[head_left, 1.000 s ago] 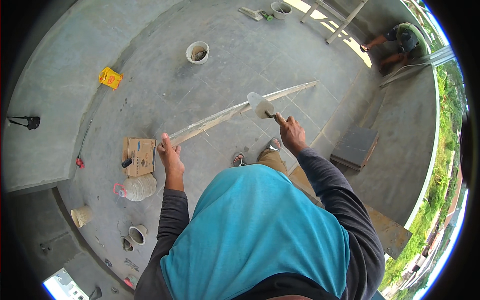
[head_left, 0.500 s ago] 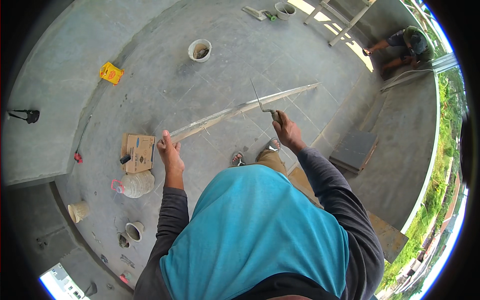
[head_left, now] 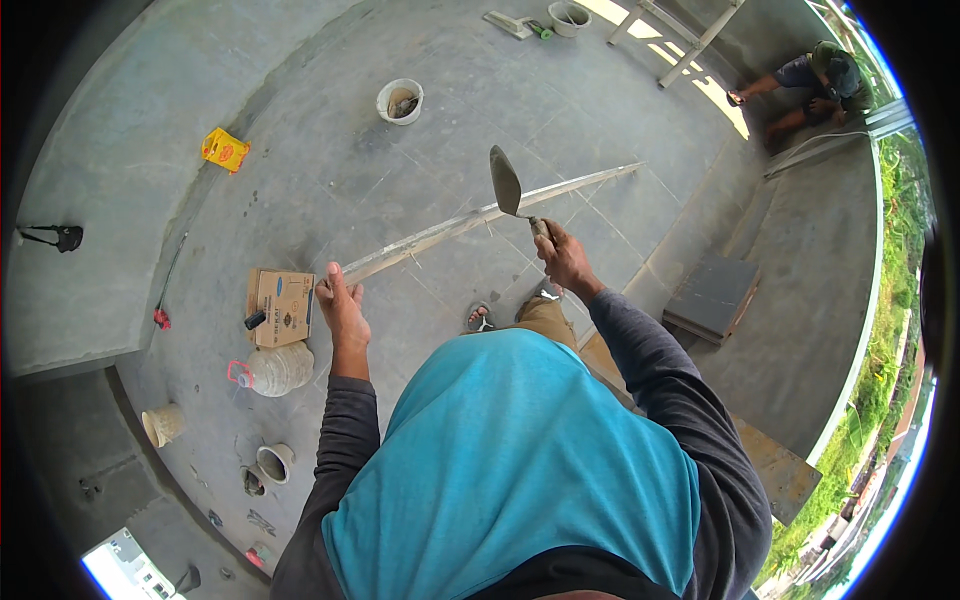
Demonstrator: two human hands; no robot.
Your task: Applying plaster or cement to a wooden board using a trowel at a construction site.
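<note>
My left hand [head_left: 344,302] is closed round the near end of a long, straight grey-white bar [head_left: 430,238], its thumb lying along the top. The bar slants away to the far right over the tiled floor, with small pegs or stubs along its lower side. In my right hand [head_left: 566,258] is a pointing trowel [head_left: 507,182], gripped by its handle. Its leaf-shaped blade points away from me with the flat face showing, beside and partly over the bar. Part of the handle is hidden by my fingers.
A cardboard box [head_left: 283,306] and a large plastic bottle [head_left: 280,369] stand at left. Beyond are a yellow packet [head_left: 225,150] and a bucket [head_left: 400,102]. Stacked dark tiles [head_left: 712,299] lie at right. Another person [head_left: 832,80] sits at the far right by a wooden frame [head_left: 703,45].
The trowel has turned from edge-on to showing its flat blade, and my right hand has shifted slightly left. My left hand keeps its hold on the bar.
</note>
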